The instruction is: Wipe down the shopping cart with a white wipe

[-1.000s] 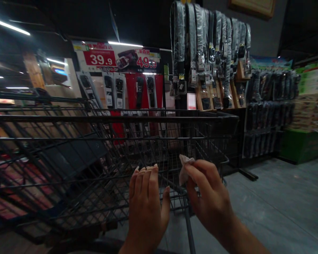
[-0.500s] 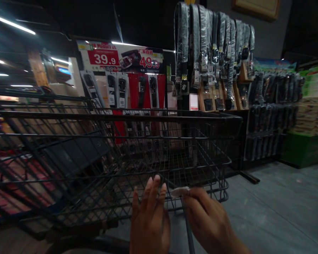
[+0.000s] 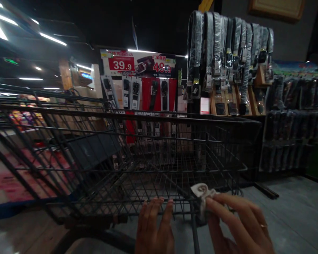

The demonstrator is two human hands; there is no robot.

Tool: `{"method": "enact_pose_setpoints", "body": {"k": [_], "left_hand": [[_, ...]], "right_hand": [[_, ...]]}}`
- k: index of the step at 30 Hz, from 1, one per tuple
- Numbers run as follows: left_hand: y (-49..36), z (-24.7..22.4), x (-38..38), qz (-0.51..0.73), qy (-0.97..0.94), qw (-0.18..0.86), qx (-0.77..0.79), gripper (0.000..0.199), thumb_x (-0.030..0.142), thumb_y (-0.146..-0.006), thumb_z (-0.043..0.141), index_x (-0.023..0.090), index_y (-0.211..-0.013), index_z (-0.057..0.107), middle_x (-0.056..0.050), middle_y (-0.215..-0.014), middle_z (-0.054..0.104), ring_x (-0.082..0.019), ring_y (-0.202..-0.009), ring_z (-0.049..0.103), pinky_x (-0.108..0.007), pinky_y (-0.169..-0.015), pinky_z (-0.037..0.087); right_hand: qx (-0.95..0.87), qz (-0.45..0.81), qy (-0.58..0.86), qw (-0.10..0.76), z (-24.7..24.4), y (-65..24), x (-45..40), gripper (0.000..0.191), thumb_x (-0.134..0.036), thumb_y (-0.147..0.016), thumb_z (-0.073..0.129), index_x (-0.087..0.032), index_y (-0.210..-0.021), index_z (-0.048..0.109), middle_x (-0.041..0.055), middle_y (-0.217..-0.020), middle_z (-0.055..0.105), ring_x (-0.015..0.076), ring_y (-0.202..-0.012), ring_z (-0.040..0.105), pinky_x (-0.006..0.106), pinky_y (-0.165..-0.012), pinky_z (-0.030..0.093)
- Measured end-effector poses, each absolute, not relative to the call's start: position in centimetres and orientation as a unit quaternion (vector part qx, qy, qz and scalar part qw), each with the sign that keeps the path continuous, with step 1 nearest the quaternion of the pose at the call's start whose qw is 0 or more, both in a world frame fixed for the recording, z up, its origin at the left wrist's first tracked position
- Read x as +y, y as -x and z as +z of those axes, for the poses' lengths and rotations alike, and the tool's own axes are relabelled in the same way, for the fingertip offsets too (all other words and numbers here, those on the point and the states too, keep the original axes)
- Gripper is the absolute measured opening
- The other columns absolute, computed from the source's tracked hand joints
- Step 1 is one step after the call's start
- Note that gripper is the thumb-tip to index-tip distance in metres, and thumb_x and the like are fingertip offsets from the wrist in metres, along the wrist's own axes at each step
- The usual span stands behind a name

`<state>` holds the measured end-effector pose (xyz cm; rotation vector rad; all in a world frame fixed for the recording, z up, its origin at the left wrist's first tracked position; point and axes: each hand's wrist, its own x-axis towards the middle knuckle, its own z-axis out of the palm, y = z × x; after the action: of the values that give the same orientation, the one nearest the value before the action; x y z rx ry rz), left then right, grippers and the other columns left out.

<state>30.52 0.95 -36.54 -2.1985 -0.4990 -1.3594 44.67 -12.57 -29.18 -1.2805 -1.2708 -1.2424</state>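
A dark wire shopping cart (image 3: 159,171) stands side-on right in front of me. In my right hand (image 3: 238,218) a crumpled whitish cloth (image 3: 201,190) is pinched between thumb and fingers, close to the cart's lower right frame. A ring shows on one of that hand's fingers. My left hand (image 3: 155,225) has its fingers stretched out and slightly spread at the cart's bottom rail. Whether the fingertips rest on the rail I cannot tell. The slanted metal tube (image 3: 194,225) of the cart runs down between my two hands.
Belts in plastic wrap (image 3: 228,46) hang on a rack behind the cart. A price sign (image 3: 122,64) stands above more packaged belts (image 3: 153,93). Pink-wrapped goods (image 3: 37,173) sit on a blue pallet (image 3: 5,210) at left. Grey floor (image 3: 294,211) lies at right.
The view has turned left, so the cart and racks appear farther right. My right hand has moved right with the cloth, which now shows bunched up. My left fingers have lowered toward the bottom rail.
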Motion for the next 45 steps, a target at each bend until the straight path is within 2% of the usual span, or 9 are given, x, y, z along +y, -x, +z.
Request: {"method": "enact_pose_setpoints", "body": {"k": [3, 7, 13, 18, 22, 25, 31, 40, 45], "left_hand": [[-30.6, -36.1, 0.6, -0.49, 0.81, 0.253, -0.2, 0.058, 0.016, -0.083, 0.052, 0.022, -0.139, 0.041, -0.011, -0.119, 0.053, -0.025, -0.118, 0.048, -0.044, -0.101, 0.044], [-31.4, -35.9, 0.0, -0.5, 0.8, 0.238, -0.228, 0.056, 0.017, -0.081, 0.052, 0.023, -0.136, 0.044, -0.012, -0.117, 0.052, -0.028, -0.117, 0.047, -0.048, -0.097, 0.046], [-31.4, -35.3, -0.6, -0.503, 0.799, 0.239, -0.227, 0.053, 0.015, -0.08, 0.053, 0.022, -0.132, 0.049, -0.011, -0.115, 0.053, -0.027, -0.117, 0.046, -0.045, -0.097, 0.046], [-31.3, -35.7, -0.4, -0.482, 0.812, 0.246, -0.219, 0.057, 0.016, -0.079, 0.052, 0.022, -0.135, 0.046, -0.012, -0.118, 0.051, -0.028, -0.119, 0.044, -0.045, -0.097, 0.045], [-31.7, -36.2, -0.4, -0.51, 0.794, 0.231, -0.237, 0.059, 0.021, -0.079, 0.054, 0.023, -0.137, 0.044, -0.012, -0.121, 0.051, -0.03, -0.123, 0.042, -0.047, -0.098, 0.043], [-31.6, -36.1, -0.4, -0.497, 0.799, 0.247, -0.23, 0.06, 0.021, -0.08, 0.05, 0.022, -0.139, 0.041, -0.012, -0.12, 0.052, -0.029, -0.121, 0.042, -0.045, -0.097, 0.043], [-30.9, -35.0, -0.5, -0.477, 0.808, 0.272, -0.213, 0.053, 0.022, -0.08, 0.049, 0.02, -0.133, 0.048, -0.013, -0.116, 0.053, -0.029, -0.116, 0.044, -0.043, -0.093, 0.044], [-32.4, -35.7, -0.6, -0.535, 0.789, 0.208, -0.221, 0.044, 0.022, -0.08, 0.048, 0.02, -0.124, 0.053, -0.011, -0.115, 0.052, -0.028, -0.115, 0.046, -0.047, -0.101, 0.039], [-32.1, -36.0, -0.5, -0.546, 0.777, 0.221, -0.223, 0.048, 0.018, -0.078, 0.046, 0.02, -0.126, 0.05, -0.013, -0.117, 0.052, -0.03, -0.119, 0.044, -0.05, -0.099, 0.039]], "right_hand": [[-0.531, -0.475, 0.523, 0.468, -27.7, -44.1, -10.3, 0.019, -0.007, -0.085, 0.054, -0.019, -0.095, 0.065, 0.0042, -0.088, 0.067, 0.0165, -0.084, 0.06, 0.03, -0.075, 0.05], [-0.528, -0.452, 0.548, 0.466, -29.8, -43.7, -8.4, 0.017, -0.011, -0.089, 0.048, -0.018, -0.087, 0.063, 0.0044, -0.081, 0.065, 0.0148, -0.076, 0.06, 0.027, -0.066, 0.052], [-0.511, -0.47, 0.547, 0.468, -32.5, -43.6, -8.9, 0.017, -0.012, -0.089, 0.047, -0.017, -0.087, 0.063, 0.0058, -0.084, 0.066, 0.0133, -0.075, 0.064, 0.023, -0.064, 0.053], [-0.533, -0.433, 0.556, 0.468, -32.0, -43.1, -9.6, 0.019, -0.011, -0.089, 0.045, -0.018, -0.081, 0.061, 0.0021, -0.073, 0.063, 0.0107, -0.063, 0.062, 0.021, -0.055, 0.051], [-0.505, -0.47, 0.538, 0.484, -30.5, -42.8, -9.6, 0.013, -0.012, -0.088, 0.051, -0.017, -0.09, 0.063, 0.0049, -0.084, 0.064, 0.0114, -0.075, 0.062, 0.019, -0.063, 0.053], [-0.496, -0.464, 0.551, 0.485, -30.2, -42.6, -8.7, 0.017, -0.014, -0.091, 0.049, -0.016, -0.098, 0.064, 0.0077, -0.091, 0.064, 0.0143, -0.083, 0.063, 0.022, -0.067, 0.055], [-0.508, -0.47, 0.56, 0.456, -32.1, -42.7, -7.7, 0.02, -0.018, -0.093, 0.045, -0.017, -0.092, 0.065, 0.0078, -0.085, 0.064, 0.0148, -0.073, 0.064, 0.024, -0.06, 0.056], [-0.538, -0.417, 0.582, 0.446, -32.6, -42.6, -9.3, 0.023, -0.016, -0.092, 0.042, -0.018, -0.083, 0.063, 0.0041, -0.074, 0.063, 0.0115, -0.06, 0.063, 0.021, -0.052, 0.053], [-0.548, -0.424, 0.552, 0.463, -31.3, -42.4, -9.3, 0.018, -0.014, -0.089, 0.051, -0.018, -0.101, 0.063, 0.0066, -0.087, 0.063, 0.0118, -0.073, 0.065, 0.018, -0.058, 0.055]]}}
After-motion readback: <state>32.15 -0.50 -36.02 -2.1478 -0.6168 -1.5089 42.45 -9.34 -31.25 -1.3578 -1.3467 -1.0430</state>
